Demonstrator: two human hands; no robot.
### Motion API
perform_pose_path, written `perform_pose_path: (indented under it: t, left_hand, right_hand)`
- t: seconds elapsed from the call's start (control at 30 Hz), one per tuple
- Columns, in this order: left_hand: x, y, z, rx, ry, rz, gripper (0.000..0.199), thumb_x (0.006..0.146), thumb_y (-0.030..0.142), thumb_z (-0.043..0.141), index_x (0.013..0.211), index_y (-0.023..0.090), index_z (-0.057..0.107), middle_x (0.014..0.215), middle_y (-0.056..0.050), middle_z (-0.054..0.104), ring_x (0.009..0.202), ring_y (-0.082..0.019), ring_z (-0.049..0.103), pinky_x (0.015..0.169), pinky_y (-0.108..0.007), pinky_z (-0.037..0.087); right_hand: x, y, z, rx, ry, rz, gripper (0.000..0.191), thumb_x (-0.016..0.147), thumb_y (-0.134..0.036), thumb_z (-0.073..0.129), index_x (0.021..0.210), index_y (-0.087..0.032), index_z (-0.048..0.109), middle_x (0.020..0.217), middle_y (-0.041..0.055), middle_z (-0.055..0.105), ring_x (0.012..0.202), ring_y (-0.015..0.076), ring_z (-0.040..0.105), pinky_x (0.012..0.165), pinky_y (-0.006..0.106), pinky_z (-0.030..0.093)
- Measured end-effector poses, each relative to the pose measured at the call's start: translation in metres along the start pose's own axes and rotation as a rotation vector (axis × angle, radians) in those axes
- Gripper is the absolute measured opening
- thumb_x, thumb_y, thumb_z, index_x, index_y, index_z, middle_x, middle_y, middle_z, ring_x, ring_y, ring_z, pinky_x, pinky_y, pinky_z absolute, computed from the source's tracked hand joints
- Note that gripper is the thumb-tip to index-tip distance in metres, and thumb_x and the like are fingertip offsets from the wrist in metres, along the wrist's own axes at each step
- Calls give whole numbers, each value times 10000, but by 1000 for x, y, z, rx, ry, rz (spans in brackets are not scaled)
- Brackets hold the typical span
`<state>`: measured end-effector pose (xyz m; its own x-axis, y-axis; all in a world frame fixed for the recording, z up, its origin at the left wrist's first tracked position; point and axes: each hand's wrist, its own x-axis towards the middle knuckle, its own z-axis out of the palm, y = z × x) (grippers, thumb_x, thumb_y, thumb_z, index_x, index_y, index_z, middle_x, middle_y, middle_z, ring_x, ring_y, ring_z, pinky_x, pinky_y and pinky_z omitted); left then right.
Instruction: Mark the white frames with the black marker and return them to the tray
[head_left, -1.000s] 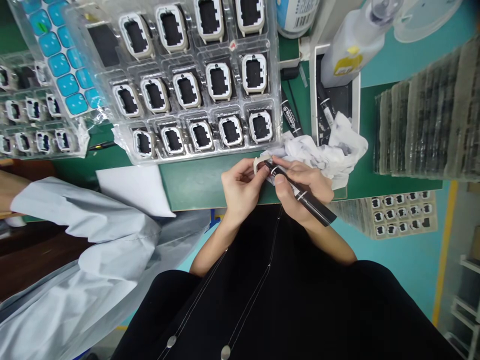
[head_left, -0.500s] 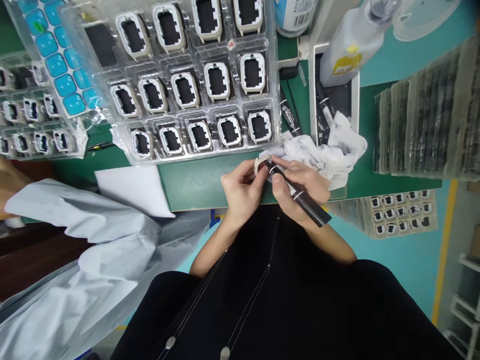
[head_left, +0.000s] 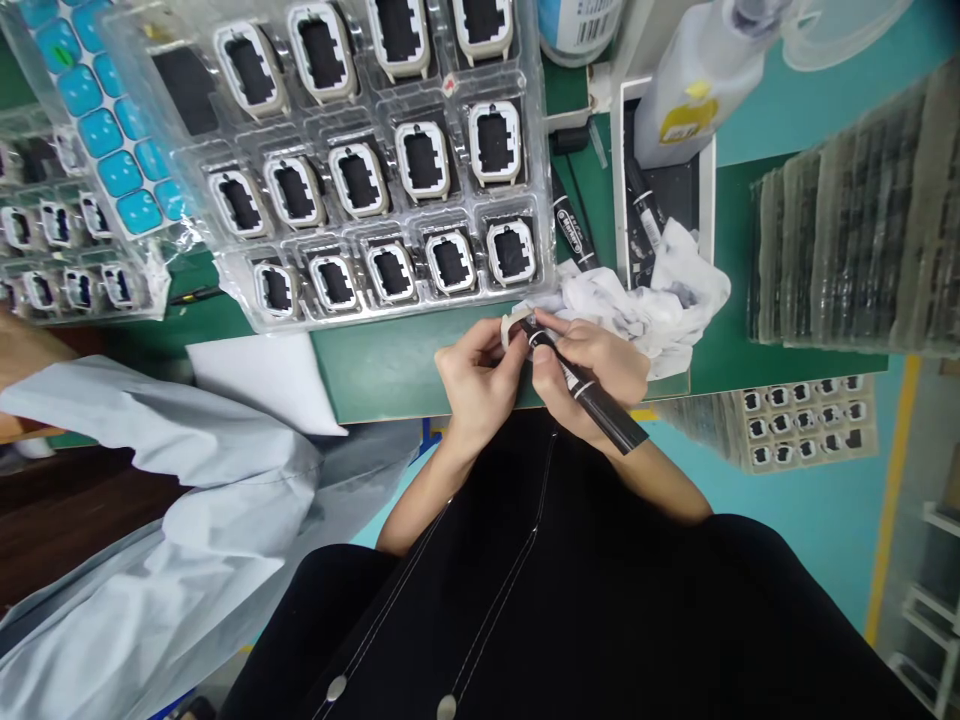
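left hand pinches small beige frame above table front edge | right hand grips black marker, tip touching frame | hands close together | crumpled white cloth just behind | clear tray of similar frames farther back

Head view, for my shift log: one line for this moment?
left hand: holds beige frame | right hand: black marker, tip at frame | clear tray behind
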<state>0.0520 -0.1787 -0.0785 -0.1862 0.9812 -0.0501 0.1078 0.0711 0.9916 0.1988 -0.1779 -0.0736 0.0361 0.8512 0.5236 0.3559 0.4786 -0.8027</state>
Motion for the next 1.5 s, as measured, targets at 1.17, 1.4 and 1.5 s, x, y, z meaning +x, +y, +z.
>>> perform_pose_path:
  t: [1.17,1.4,1.5]
  left_hand:
    - [15,13,-10,-197,-108,-211,539,798,676,1105,918,222,842,805,-31,837,636,-187,799,645,-328,716]
    - [16,13,-11,-244,-127,-238,587,761,728,1117,893,224,844,780,-26,837,601,-181,785,641,-337,736]
    - [17,13,-12,-270,-138,-257,582,744,718,1130,894,225,859,784,-26,848,582,-178,774,644,-347,748]
  right_hand:
    - [5,4,8,184,163,17,140,1062,-248,836,1070,-289,703,900,-45,827,846,239,921,867,443,834]
    - [4,7,8,244,161,0,160,1052,-235,859,1114,-292,723,887,-55,791,832,226,900,922,471,846]
    - [6,6,9,250,155,-35,145,1063,-236,827,1122,-303,712,871,-71,764,763,192,853,927,475,856]
